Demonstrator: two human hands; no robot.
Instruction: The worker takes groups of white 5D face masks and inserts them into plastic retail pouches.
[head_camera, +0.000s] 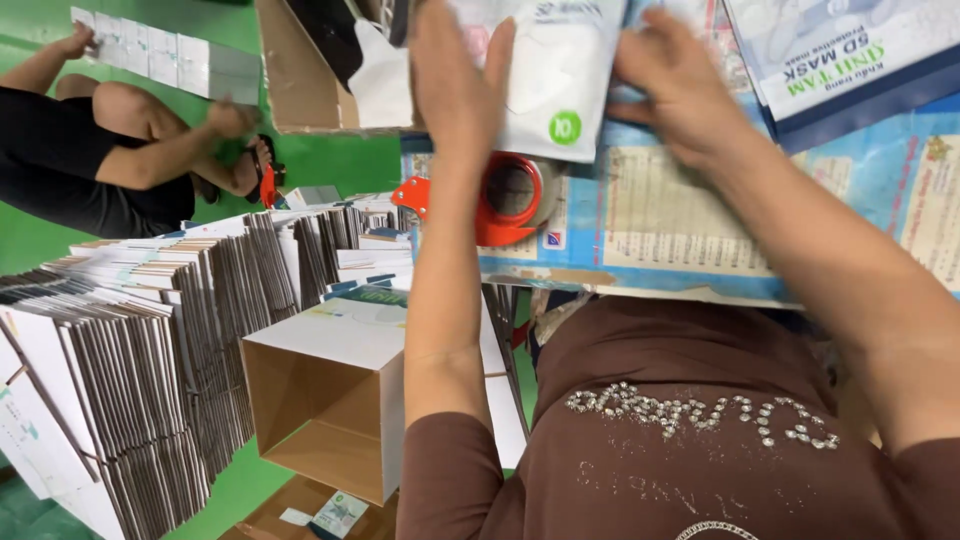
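**Flat white pouch held at the tabletop's far edge**

Brown sleeves and a studded brown shirt front fill the near view; both forearms reach away from the camera to the white pouch.

- Pouch: flat, white, sealed-looking packet with a green round mark near its lower corner. It lies partly on the tabletop, which is covered by a blue printed sheet, toward its far edge.
- Left hand: palm flat on the pouch's left side, fingers spread, pressing rather than pinching.
- Right hand: fingers curled at the pouch's right edge; whether its grip pinches the edge I cannot tell.
- Step, as judged: the pouch is being squared or pressed flat between both hands. A next move would call for a firm pinch on one edge before any lift.
- Just nearer than the pouch: an orange tape dispenser.
- Left of the tabletop, lower: an open carton and rows of flattened cartons on the green floor.
- Far left: another person's arm, well apart.
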